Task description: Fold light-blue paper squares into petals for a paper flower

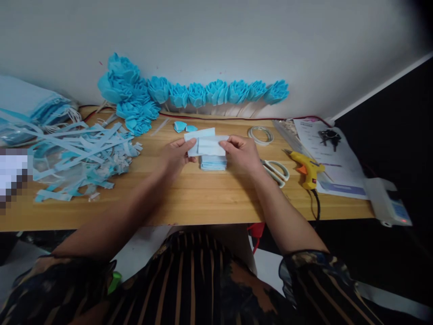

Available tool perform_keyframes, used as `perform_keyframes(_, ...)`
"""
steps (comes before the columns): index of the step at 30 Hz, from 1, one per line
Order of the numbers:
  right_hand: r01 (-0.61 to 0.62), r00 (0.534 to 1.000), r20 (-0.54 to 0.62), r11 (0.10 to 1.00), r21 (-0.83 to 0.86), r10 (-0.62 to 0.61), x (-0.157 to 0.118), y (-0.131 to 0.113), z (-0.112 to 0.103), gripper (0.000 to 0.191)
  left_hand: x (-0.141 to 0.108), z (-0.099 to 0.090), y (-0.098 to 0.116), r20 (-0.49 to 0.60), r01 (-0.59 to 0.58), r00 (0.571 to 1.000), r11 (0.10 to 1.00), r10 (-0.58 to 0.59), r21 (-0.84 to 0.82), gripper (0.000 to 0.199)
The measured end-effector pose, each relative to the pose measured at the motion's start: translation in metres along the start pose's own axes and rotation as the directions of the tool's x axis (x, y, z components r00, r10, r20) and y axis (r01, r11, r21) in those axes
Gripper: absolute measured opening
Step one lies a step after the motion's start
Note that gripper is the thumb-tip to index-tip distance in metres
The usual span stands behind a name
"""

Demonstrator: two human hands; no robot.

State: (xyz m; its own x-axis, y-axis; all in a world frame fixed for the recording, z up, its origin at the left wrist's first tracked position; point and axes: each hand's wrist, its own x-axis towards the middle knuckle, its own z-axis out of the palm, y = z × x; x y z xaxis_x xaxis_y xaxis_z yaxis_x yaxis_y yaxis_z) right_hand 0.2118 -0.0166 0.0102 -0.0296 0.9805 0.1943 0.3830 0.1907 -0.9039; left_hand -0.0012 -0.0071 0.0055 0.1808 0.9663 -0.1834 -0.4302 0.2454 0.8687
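Observation:
My left hand (pixel 179 153) pinches the left end of a pale blue fabric piece (pixel 211 145), thumb on top. At its right end my right hand (pixel 240 151) grips the same piece between thumb and fingers. A stack of folded light-blue fabric pieces (pixel 213 163) lies on the table just below it, partly covered. Behind the held piece another pale rectangular piece (pixel 203 133) shows its upper edge. Two small bright-blue scraps (pixel 180 126) rest farther back. White-handled scissors (pixel 279 171) lie beside my right wrist, their blades partly hidden by it.
Blue fabric flowers (pixel 206 93) line the wall. A heap of cut strips (pixel 88 155) and bagged face masks (pixel 40 106) cover the left. Rightward lie a tape roll (pixel 260 128), a yellow glue gun (pixel 308 170), printed paper (pixel 341 158), keys (pixel 329 136) and a white power box (pixel 385 198).

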Motion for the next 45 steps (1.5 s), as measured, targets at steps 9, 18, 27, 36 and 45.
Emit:
perform_keyframes(9,-0.277,0.953,0.15,0.957,0.087,0.263,0.003,-0.002,-0.02,0.037,0.003,-0.008,0.012,-0.092,-0.078,0.993,0.995,0.071,-0.067,0.02)
perform_keyframes(18,-0.336,0.912,0.248,0.942,-0.005,0.327,0.003,-0.001,-0.019,0.023,0.007,-0.011,0.006,-0.083,-0.103,0.991,0.994,0.101,-0.03,0.029)
perform_keyframes(27,-0.292,0.919,0.266,0.956,-0.033,0.29,0.004,0.008,-0.016,0.02,0.009,-0.012,0.004,-0.035,-0.069,0.997,0.996,0.067,-0.061,0.025)
perform_keyframes(36,-0.055,0.996,0.048,0.942,-0.332,0.075,0.005,0.012,-0.021,0.031,0.001,-0.005,0.004,0.148,-0.035,0.988,0.999,0.033,0.01,0.028)
perform_keyframes(45,0.211,0.96,0.219,0.962,-0.171,-0.172,0.0,0.01,-0.007,0.021,-0.017,0.0,0.003,0.523,-0.393,0.85,0.731,0.058,0.558,0.024)
